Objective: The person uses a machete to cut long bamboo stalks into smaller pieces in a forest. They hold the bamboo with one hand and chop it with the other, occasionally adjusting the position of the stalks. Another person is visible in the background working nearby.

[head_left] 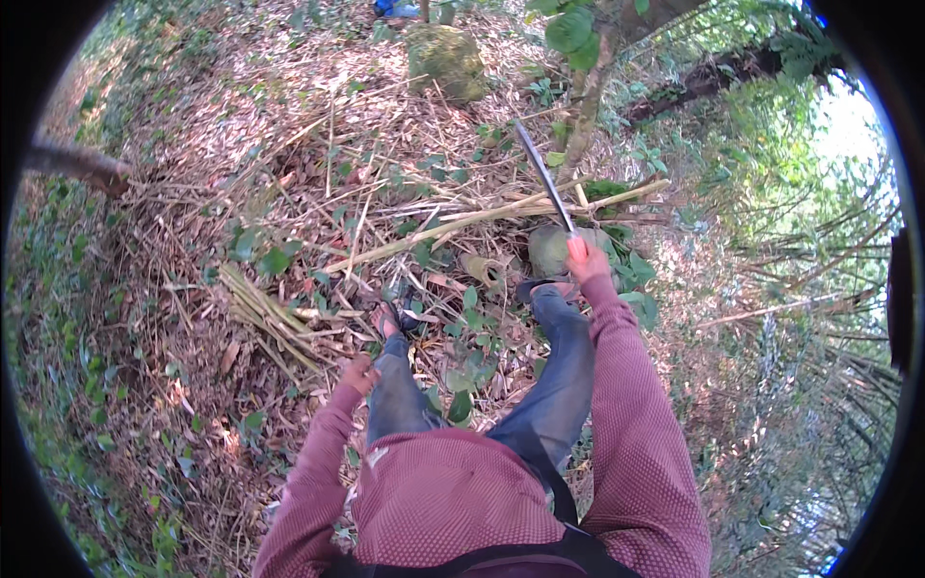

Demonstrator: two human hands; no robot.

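Head view, looking down a leaf-strewn slope: my right hand [590, 262], right of centre in the frame, is wrapped tight around the red handle of a machete [545, 179], whose long dark blade angles up and to the left toward the upper middle. The blade crosses above a pale cut bamboo pole [482, 218] lying across the middle of the frame, its right end near a thin tree trunk [590, 96]. My left hand [359, 374], lower left of centre, hangs beside my knee, holding nothing; whether its fingers are curled or spread I cannot tell. A bundle of split bamboo strips [265, 313] lies on the ground left of my feet. A mossy rock [445, 60] sits at upper centre.
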